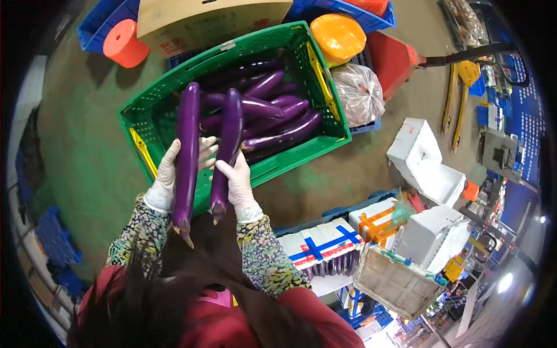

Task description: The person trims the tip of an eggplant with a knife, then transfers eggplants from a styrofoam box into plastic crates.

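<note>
My left hand [168,174], in a white glove, is closed around a long purple eggplant [187,145]. A second eggplant [228,136] is gripped by my gloved right hand [237,177]. Both eggplants are held lengthwise, their stem ends toward my body and their far ends over the green crate [232,188]. Inside that crate lie several more eggplants [281,139], piled loosely on one another. The held eggplants hide part of the pile and some of my fingers.
Beyond the crate stand a cardboard box [209,26], a red stool [125,43], a yellow container [337,37] and a stuffed plastic bag [357,95]. At the right are white foam boxes [432,238], one packed with eggplants [333,265], and an open foam box [415,148].
</note>
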